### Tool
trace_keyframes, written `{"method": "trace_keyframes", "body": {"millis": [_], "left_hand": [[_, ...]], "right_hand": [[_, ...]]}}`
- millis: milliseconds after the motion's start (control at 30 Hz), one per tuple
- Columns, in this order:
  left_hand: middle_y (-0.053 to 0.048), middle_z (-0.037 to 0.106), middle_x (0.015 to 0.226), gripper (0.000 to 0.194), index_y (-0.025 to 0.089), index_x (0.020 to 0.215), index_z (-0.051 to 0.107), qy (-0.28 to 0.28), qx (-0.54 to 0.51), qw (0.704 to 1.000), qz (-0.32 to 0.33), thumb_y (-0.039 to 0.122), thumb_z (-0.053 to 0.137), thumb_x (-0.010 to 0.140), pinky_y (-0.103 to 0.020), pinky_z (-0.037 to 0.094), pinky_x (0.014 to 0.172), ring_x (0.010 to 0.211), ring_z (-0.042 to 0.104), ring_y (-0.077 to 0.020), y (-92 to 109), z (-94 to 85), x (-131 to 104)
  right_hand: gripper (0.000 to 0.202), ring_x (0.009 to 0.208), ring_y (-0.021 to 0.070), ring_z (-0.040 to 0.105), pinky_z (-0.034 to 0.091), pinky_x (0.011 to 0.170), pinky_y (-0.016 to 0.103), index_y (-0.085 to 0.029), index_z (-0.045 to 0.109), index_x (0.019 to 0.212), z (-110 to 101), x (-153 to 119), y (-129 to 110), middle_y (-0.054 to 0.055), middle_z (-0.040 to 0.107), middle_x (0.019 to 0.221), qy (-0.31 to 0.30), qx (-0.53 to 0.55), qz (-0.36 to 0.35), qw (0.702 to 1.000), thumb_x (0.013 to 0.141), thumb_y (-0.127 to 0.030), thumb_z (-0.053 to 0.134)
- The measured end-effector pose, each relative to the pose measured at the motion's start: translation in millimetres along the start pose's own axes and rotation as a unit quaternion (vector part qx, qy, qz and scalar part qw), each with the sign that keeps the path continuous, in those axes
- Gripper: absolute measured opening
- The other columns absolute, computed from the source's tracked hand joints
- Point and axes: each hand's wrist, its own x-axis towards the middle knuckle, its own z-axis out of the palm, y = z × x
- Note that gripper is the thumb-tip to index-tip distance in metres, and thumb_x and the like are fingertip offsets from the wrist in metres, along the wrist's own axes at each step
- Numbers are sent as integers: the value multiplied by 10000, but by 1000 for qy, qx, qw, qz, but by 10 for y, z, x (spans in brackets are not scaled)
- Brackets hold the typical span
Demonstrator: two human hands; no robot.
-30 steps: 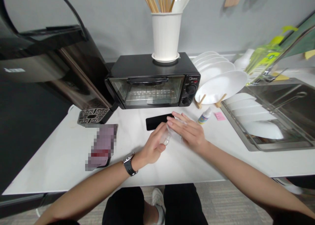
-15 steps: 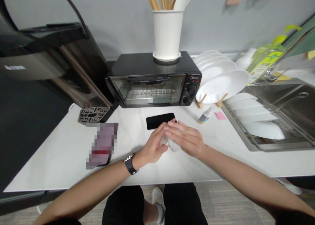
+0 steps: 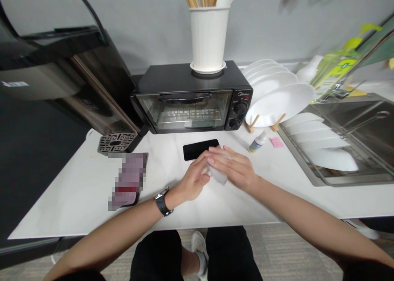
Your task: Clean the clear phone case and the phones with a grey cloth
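- Left hand [image 3: 192,181], watch at the wrist, has its fingers closed on a small white cloth [image 3: 218,175].
- Right hand [image 3: 234,169] lies flat over the same cloth, fingers together and extended.
- The cloth, possibly a wipe, rests on the white bench [image 3: 76,195].
- A black phone [image 3: 200,149] lies just beyond the fingertips.
- A small bottle [image 3: 257,143] stands farther right.

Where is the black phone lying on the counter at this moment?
In the head view, the black phone lies flat mid-counter, just in front of the toaster oven and just beyond the fingertips of both hands.
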Motion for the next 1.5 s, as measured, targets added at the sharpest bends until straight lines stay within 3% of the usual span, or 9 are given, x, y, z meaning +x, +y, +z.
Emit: {"method": "trace_keyframes", "body": {"millis": [100,267,433,533,800,967,1167,1333,1500], "left_hand": [[-203,637,1396,891,149,1508,558,9,16,999,-30,825,286,997,-533,453,1172,1310,596,-356,11,-8,14],[-191,596,1489,752,203,1503,565,3,-4,1000,24,754,356,1035,-517,454,1175,1360,581,-338,-10,-2,12],[-200,631,1377,865,162,1530,539,10,17,1000,-16,813,328,1001,-512,482,1115,1262,605,-346,3,-16,11],[-205,607,1433,848,175,1520,548,-1,11,1000,-2,811,339,1000,-512,476,1125,1288,594,-345,11,-18,14],[-181,639,1300,870,156,1509,542,17,19,999,-21,824,336,991,-496,506,1059,1161,612,-318,30,-23,26],[-176,581,1488,756,230,1583,485,-1,4,1000,26,741,349,1042,-499,455,1167,1354,563,-327,20,-14,25],[-201,611,1412,903,180,1569,499,10,29,999,-33,840,313,981,-525,484,1132,1266,599,-343,7,-33,18],[-162,519,1595,755,269,1648,404,-21,11,1000,14,725,319,1053,-513,451,1197,1398,555,-335,-3,-33,7],[-191,592,1473,862,207,1588,488,-5,33,999,-16,812,315,998,-512,495,1131,1294,605,-346,-5,-35,17]], "right_hand": [[595,1470,250,565,501,1235,530,-223,403,1659,20,-29,59,113,690,1474,34,-11,54,998,1087,-79,481],[605,1447,215,592,538,1218,438,-212,351,1680,47,-50,19,81,723,1434,9,27,1,1000,1100,-140,504],[580,1457,260,589,558,1189,536,-223,439,1641,73,-64,83,111,708,1452,56,-7,47,997,1080,-94,505],[568,1444,261,602,570,1179,508,-180,437,1639,88,-58,50,125,722,1429,59,16,18,998,1082,-132,536],[614,1500,236,529,421,1286,529,-228,403,1661,76,-91,109,107,661,1510,41,-23,68,997,1073,-65,480],[574,1499,206,527,485,1252,426,-214,369,1675,82,-75,3,85,681,1491,10,38,12,999,1113,-154,469],[602,1519,246,496,461,1264,527,-258,381,1672,80,-77,54,87,660,1512,41,-10,75,996,1096,-104,463],[587,1487,196,531,472,1268,397,-235,336,1688,80,-58,-49,46,705,1458,5,13,4,1000,1118,-162,459],[610,1499,252,519,468,1259,539,-295,371,1675,87,-87,46,68,652,1519,53,-17,79,995,1098,-145,503]]}}
